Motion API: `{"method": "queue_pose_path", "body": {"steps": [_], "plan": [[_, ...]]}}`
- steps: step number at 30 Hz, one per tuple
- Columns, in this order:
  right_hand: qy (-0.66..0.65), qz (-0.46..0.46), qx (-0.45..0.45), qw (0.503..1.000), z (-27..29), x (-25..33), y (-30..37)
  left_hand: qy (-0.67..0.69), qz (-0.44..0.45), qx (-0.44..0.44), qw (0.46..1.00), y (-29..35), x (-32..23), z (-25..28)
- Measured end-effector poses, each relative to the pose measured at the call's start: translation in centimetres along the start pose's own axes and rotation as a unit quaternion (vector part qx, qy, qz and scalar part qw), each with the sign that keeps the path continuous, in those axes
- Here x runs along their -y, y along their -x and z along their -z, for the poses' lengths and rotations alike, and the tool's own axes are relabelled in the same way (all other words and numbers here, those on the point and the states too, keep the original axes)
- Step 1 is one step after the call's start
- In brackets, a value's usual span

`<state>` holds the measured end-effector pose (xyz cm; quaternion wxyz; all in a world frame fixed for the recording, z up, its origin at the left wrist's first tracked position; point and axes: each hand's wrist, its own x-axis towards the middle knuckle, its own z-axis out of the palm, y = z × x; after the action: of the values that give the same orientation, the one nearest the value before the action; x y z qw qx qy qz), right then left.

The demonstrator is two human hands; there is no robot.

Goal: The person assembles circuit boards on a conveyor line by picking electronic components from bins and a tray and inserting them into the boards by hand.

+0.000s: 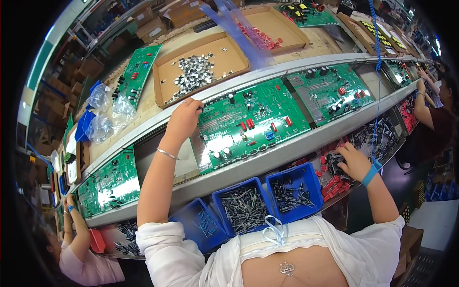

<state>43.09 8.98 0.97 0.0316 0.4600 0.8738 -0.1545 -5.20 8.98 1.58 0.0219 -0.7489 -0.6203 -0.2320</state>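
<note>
A large green circuit board [258, 112] lies on the metal rail line in front of me, fitted with red, blue and black parts. Over its far left corner, my left hand [186, 112] is closed in a pinch on a small dark component [200, 109]. My right hand [355, 161] reaches down to the right among black components [333, 162] in the parts tray, fingers curled. What those fingers grip, if anything, is hidden. Beside that hand lie loose red components [338, 185].
Blue bins [244, 206] of leaded parts stand near me. Beyond the rail is a cardboard tray [165, 64] of small metal parts. More boards [330, 93] sit along the line. A blue coiled hose [377, 48] hangs at right. Co-workers [432, 98] work at both sides.
</note>
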Motion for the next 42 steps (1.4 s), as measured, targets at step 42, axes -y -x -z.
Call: {"method": "queue_pose_path", "body": {"steps": [42], "plan": [[0.045,0.362,0.027,0.931,5.2,21.3,-28.9,-0.110,0.471,0.169,0.858,33.7,-7.1,10.7]]}}
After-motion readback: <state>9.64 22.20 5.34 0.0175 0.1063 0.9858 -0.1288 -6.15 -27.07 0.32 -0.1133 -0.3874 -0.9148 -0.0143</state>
